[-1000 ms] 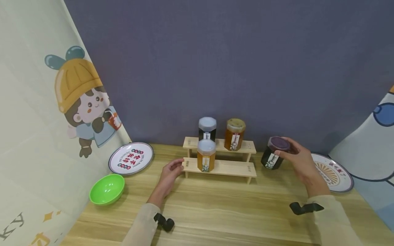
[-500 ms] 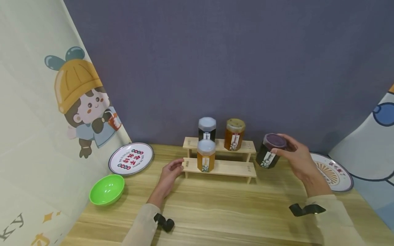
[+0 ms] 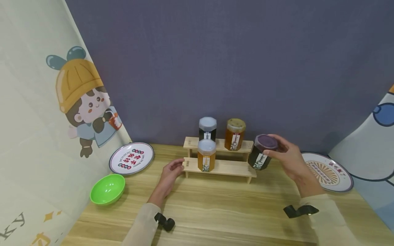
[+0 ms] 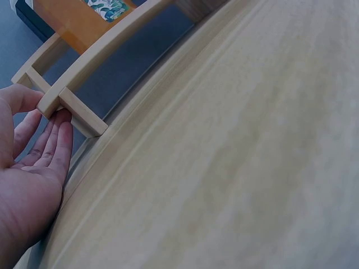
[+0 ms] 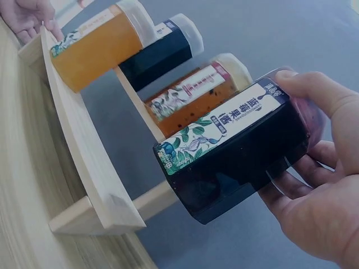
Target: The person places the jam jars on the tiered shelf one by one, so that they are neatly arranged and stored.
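Note:
My right hand (image 3: 290, 160) grips a dark jam jar (image 3: 258, 158) with a purple lid, thumb and fingers around its lid end. The jar is tilted and overlaps the right end of the two-step wooden rack (image 3: 229, 166) in the head view. In the right wrist view the jam jar (image 5: 235, 151) shows a white label with leaves. My left hand (image 3: 170, 174) pinches the left end of the rack's lower step, with fingers under the step in the left wrist view. An amber jar (image 3: 206, 160) stands on the lower step. A dark jar (image 3: 207, 131) and an orange-brown jar (image 3: 235, 138) stand on the upper step.
A patterned plate (image 3: 121, 160) lies at the left, with a bright green bowl (image 3: 107, 191) in front of it. Another plate (image 3: 343, 182) lies at the right, beyond the right forearm. A dark cloth (image 3: 227, 68) hangs behind the wooden table (image 3: 221, 208).
My right hand has carried the dark jam jar leftward, from beside the right plate to the rack's right end. The left hand has stayed at the rack's left end.

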The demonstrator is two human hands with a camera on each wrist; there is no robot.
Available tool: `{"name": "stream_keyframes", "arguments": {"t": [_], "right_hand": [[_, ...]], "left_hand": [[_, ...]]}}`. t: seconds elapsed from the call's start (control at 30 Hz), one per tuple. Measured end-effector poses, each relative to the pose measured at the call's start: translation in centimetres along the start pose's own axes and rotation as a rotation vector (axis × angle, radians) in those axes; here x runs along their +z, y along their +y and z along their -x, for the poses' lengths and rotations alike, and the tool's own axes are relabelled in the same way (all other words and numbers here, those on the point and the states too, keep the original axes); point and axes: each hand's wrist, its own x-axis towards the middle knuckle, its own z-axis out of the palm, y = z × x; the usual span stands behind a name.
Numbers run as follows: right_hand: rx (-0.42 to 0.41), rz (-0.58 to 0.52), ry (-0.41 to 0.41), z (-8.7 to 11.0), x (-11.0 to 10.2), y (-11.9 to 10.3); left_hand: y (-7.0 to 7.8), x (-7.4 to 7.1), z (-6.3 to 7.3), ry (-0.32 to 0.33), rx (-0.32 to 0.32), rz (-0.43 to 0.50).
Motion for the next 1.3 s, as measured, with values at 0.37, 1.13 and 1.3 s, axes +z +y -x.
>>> {"name": "stream_keyframes", "arguments": {"t": [0.37,1.13,1.3], "right_hand": [[0.014,0.106,-0.053,-0.5,2.8,1.3],[0.019,0.162,-0.106,-1.3,6.3,4.1],[0.008,0.156,-0.091,-1.6,6.5,4.3]], "left_hand": [[-0.1,-0.2,0.0,0.007,0.005,-0.002],[-0.3,-0.1,0.0,0.005,0.004,-0.01],[-0.3,-0.1,-0.1,0.004,0.002,-0.006]]}}
